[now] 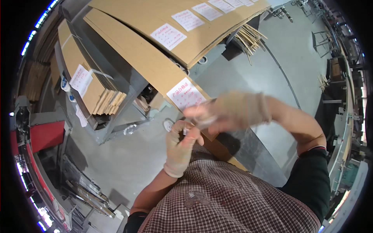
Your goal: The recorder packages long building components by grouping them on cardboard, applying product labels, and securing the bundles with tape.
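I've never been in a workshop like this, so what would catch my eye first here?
First the two gloved hands meeting at centre: the left hand raised in front of the checked apron, the right hand blurred beside it. What they hold is too blurred to tell. Behind them, long cardboard stacks with white paper labels run from the top towards the hands, over a grey floor.

Beige gloved left hand [179, 149], brown cardboard sheets [147, 58], white paper labels [168, 36], red-checked apron [229, 198]

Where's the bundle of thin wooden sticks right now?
In the head view, the stick bundle lies on the grey floor, upper right, poking out under the cardboard stack.
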Demonstrator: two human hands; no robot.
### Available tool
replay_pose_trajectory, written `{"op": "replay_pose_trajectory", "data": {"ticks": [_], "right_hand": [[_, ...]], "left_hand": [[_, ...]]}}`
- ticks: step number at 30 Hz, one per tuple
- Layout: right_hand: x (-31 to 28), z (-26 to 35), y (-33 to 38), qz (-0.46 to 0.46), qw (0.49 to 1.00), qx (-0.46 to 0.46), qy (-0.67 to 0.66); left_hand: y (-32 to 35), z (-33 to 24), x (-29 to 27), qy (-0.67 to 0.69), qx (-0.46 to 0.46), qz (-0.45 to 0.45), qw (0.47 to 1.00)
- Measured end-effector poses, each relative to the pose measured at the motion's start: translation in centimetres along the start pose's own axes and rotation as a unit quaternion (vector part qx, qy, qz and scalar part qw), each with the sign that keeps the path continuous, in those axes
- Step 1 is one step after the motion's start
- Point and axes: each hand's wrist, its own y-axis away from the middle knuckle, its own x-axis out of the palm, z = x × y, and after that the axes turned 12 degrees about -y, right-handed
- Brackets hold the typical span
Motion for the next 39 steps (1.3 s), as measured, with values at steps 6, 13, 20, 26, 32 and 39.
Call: {"op": "replay_pose_trajectory", "data": {"ticks": [6,13,20,26,32,39], "right_hand": [[-0.3,-13.9,-3.3,0.094,0.965,0.244,-0.004],[5.3,-13.1,-3.6,-0.291,0.935,0.184,-0.084],[9.2,-5.1,-4.8,-0.251,0.957,0.063,0.129],[4.4,-6.0,-2.7,-0.128,0.910,0.051,-0.390],[-1.7,-0.8,-2.7,0.000,0.963,0.167,0.211],[2.6,-12.8,-4.3,-0.059,0.933,0.331,0.130]], "left_hand": [[-3.9,12.4,-5.2,0.102,-0.050,0.012,0.993],[-10.0,17.1,-4.7,0.129,0.055,0.180,0.974],[-3.5,8.5,-8.9,-0.035,-0.178,0.039,0.983],[-6.1,-0.1,-1.0,-0.196,0.032,-0.005,0.980],[-8.7,3.4,1.0,-0.483,0.338,-0.151,0.794],[-8.7,3.1,-0.4,-0.367,0.351,-0.144,0.849]]}}
